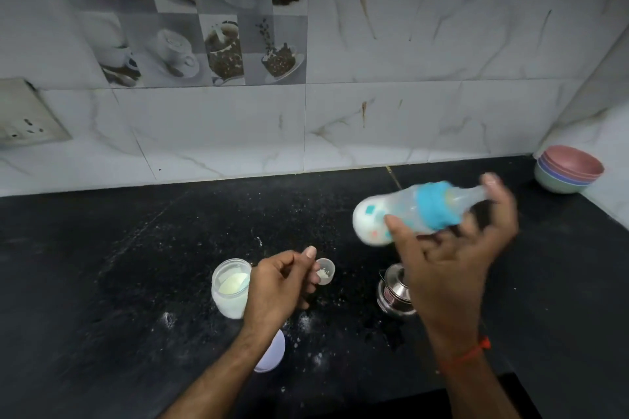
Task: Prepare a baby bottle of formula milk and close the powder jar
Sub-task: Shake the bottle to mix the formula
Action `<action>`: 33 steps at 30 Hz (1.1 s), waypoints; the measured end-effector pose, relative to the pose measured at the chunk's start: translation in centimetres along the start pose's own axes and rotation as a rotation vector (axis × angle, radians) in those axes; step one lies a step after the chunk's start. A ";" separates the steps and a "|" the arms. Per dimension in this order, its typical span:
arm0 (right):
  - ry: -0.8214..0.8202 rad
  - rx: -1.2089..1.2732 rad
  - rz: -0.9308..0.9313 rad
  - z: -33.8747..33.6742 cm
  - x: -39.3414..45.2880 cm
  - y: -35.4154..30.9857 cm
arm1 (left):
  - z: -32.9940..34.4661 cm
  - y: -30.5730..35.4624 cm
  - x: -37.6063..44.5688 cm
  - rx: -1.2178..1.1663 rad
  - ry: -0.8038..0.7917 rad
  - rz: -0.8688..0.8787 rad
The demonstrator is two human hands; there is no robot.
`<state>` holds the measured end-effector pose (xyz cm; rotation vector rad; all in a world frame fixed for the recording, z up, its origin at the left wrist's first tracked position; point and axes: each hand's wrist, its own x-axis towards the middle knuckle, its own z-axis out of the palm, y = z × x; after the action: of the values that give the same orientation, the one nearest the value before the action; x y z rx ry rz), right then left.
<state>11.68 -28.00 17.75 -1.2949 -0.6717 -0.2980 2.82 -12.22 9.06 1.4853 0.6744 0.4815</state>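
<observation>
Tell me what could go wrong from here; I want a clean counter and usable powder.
The powder jar stands open beside the left hand, its lid off on the counter; a knock could spill it. The scoop in that hand holds leftover powder that may drop. The right hand holds the blurred, tilted baby bottle loosely; it might slip or leak.

- No text, brand or number can be read anywhere.
- Coloured marks on the blurred baby bottle (391, 214), right, and a label on the steel vessel (394, 294) stay illegible.
</observation>
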 end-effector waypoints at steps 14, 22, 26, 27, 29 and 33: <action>0.129 -0.152 -0.151 -1.1 2.1 -0.3 | 0.2 -0.9 0.2 0.006 0.139 0.072; -0.036 0.046 0.066 -0.3 1.7 -0.1 | 0.5 0.3 0.5 0.011 0.098 0.180; -0.063 -0.181 -0.115 0.0 1.5 2.0 | 0.3 0.4 0.7 -0.031 0.114 0.168; -0.204 -0.274 -0.040 -0.1 1.2 2.9 | 0.3 0.4 0.7 -0.036 0.115 0.173; -0.404 -0.353 0.081 -0.2 0.6 3.4 | 0.3 0.4 0.6 -0.031 0.115 0.189; -0.132 -0.100 -0.040 0.7 1.5 -0.3 | -0.2 0.1 0.9 -0.031 0.128 0.190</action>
<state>12.50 -27.22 19.04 -1.4066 -0.8032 -0.2832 3.32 -11.45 9.11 1.5053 0.6250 0.7344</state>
